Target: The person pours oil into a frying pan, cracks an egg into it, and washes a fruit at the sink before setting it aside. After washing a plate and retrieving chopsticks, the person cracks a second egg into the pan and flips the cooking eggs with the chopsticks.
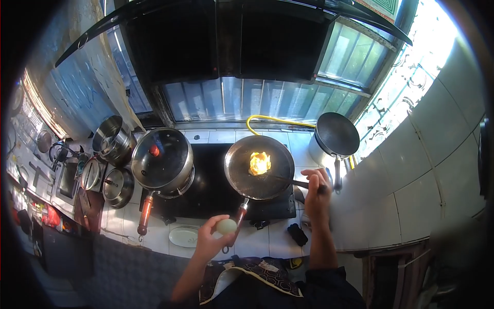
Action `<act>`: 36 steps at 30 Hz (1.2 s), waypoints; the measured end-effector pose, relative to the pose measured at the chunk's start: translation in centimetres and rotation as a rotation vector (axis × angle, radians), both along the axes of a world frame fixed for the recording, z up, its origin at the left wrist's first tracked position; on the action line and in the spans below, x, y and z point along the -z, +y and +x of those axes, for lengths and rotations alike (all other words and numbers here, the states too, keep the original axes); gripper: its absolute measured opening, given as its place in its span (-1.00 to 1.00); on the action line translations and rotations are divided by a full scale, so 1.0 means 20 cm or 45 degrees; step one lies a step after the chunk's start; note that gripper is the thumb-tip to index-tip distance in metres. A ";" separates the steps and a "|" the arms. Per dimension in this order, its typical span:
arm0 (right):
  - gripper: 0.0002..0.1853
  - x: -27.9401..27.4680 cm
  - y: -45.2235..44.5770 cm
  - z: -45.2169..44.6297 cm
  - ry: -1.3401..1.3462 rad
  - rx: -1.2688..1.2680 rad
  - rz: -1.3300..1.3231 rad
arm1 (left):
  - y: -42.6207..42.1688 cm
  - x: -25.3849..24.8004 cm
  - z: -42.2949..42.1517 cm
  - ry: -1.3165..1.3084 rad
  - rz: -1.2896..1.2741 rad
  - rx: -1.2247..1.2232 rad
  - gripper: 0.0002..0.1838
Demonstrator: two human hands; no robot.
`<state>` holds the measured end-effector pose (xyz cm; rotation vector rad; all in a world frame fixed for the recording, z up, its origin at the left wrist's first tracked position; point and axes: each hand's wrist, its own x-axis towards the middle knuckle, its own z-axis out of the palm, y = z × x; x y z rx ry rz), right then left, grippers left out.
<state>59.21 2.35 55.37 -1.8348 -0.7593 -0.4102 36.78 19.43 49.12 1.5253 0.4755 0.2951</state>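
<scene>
My left hand [210, 238] is closed around a pale egg [226, 226], just in front of the frying pan's wooden handle [242, 211]. My right hand [317, 191] grips a dark-handled spatula [293, 181], whose far end reaches into the frying pan [235, 175]. A yellow-orange piece of cooked egg [260, 163] lies in the middle of that pan. The pan stands on the right side of the black stove [208, 162].
A lidded pot [172, 172] with a wooden handle stands on the stove's left side. Other pots [118, 186] are further left. At the back right is a dark pan [337, 135]. A white oval dish [183, 237] and a black cloth-like object [297, 235] lie in front.
</scene>
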 end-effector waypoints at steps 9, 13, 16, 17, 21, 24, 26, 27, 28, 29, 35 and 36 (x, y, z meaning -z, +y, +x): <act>-0.86 0.55 0.12 0.15 0.344 -0.045 -0.071 | -0.01 0.19 -0.17 -0.122 -0.323 -0.255 -0.57; -0.85 0.63 0.14 0.17 0.299 -0.008 -0.121 | 0.00 0.19 -0.20 -0.096 -0.367 -0.333 -0.59; -0.85 0.63 0.15 0.18 0.293 -0.024 -0.146 | 0.01 0.18 -0.21 -0.090 -0.397 -0.366 -0.60; -0.85 0.61 0.16 0.18 0.281 -0.019 -0.152 | 0.01 0.18 -0.21 -0.089 -0.397 -0.364 -0.60; -0.85 0.48 0.11 0.17 0.318 -0.010 -0.126 | 0.03 0.18 -0.21 -0.088 -0.382 -0.410 -0.60; -0.85 0.45 0.08 0.19 0.403 -0.058 -0.117 | 0.05 0.22 -0.24 -0.083 -0.366 -0.443 -0.59; -0.85 0.50 0.08 0.21 0.480 -0.061 -0.118 | 0.05 0.23 -0.25 -0.081 -0.346 -0.449 -0.59; -0.85 0.54 0.10 0.22 0.487 -0.073 -0.139 | 0.05 0.23 -0.25 -0.076 -0.373 -0.464 -0.59; -0.85 0.56 0.11 0.23 0.491 -0.089 -0.159 | 0.06 0.23 -0.25 -0.074 -0.399 -0.482 -0.60; -0.84 0.55 0.12 0.23 0.479 -0.093 -0.179 | 0.06 0.22 -0.25 -0.080 -0.395 -0.481 -0.60; -0.85 0.60 0.19 0.29 0.477 -0.122 -0.129 | 0.07 0.23 -0.28 -0.076 -0.322 -0.479 -0.59; -0.85 0.60 0.20 0.29 0.478 -0.119 -0.128 | 0.07 0.24 -0.28 -0.076 -0.327 -0.483 -0.59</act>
